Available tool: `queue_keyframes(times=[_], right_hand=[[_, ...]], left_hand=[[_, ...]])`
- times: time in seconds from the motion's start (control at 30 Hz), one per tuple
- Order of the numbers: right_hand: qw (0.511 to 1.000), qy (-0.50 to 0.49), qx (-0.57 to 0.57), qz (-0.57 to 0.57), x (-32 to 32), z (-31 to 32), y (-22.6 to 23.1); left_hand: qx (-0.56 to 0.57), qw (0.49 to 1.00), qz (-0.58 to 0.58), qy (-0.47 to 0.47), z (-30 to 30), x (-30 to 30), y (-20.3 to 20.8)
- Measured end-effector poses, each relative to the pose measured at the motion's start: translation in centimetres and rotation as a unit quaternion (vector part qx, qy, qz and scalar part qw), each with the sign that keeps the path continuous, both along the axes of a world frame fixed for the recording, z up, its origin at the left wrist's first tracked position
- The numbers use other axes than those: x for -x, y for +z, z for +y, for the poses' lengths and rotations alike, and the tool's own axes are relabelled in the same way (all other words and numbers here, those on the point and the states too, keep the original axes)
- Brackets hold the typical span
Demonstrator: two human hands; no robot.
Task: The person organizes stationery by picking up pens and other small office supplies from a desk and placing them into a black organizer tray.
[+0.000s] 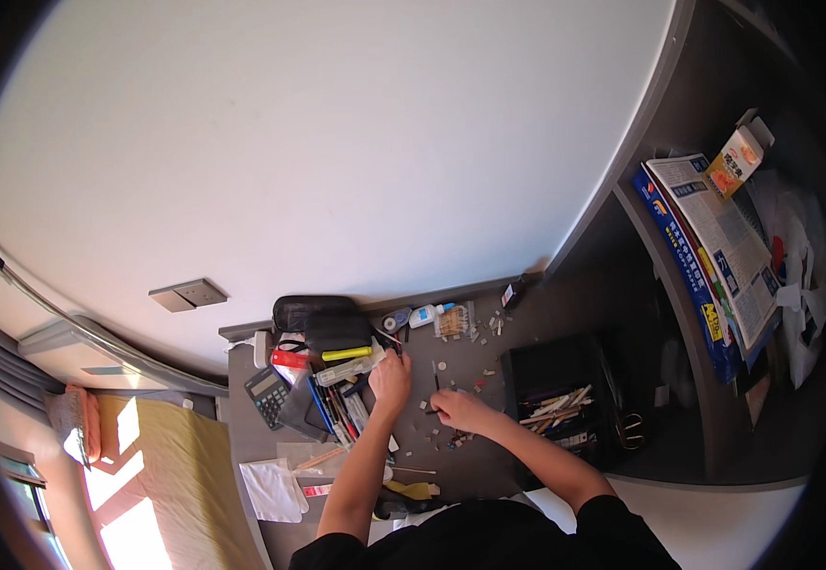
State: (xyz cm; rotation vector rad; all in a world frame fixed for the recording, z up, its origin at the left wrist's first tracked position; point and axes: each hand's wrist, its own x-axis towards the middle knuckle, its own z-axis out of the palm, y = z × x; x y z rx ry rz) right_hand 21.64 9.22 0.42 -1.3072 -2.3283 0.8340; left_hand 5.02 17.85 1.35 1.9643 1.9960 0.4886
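Note:
My left hand [391, 382] reaches to the right side of a pile of stationery, its fingers closed around something too small to name. Beside it lie a yellow highlighter [347, 353], a clear-and-white case [342, 371] and several pens [335, 407]. Behind the pile stands an open black pouch [323, 318]. My right hand [463, 411] is low over the desk with fingers pinched together; a small dark bit shows at the fingertips, its kind unclear. Small scraps and pieces [459, 440] are scattered around it. A thin dark stick [436, 374] lies just beyond.
On the right is a black box [538, 359] holding pale sticks [557, 407]. A calculator [268, 397] and a white cloth or pouch [273, 491] lie left. A glue bottle [423, 315], tape roll [390, 323] and bag of sticks [453, 321] line the wall. Papers [717, 242] fill the shelf.

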Motion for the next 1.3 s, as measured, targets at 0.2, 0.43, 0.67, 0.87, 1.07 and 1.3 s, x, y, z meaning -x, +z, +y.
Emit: queue_keyframes(times=[0.2,0.43,0.67,0.87,1.07,1.3], right_hand=[[0.992,-0.101,-0.075,0.012,0.6,8.6,1.7],[0.964,-0.024,-0.212,-0.159,2.8,14.8,-2.8],[0.943,0.084,-0.262,-0.188,2.8,15.6,-2.8],[0.963,0.119,-0.213,-0.116,1.3,13.4,-1.7],[0.990,-0.070,-0.095,0.072,0.9,8.8,0.8],[0.896,-0.255,0.177,0.319,0.3,2.5,-0.1]], left_hand=[[0.042,0.995,0.086,-0.003,2.6,-1.2,-1.0],[0.049,0.993,0.103,-0.030,1.3,-1.1,-2.2],[0.089,0.990,0.091,-0.057,-1.3,-1.1,-2.3],[0.130,0.985,0.073,-0.088,-5.5,-0.3,-1.6],[0.140,0.982,0.050,-0.117,-9.2,1.9,0.1],[0.001,0.999,0.017,-0.042,-4.6,2.3,-1.1]])
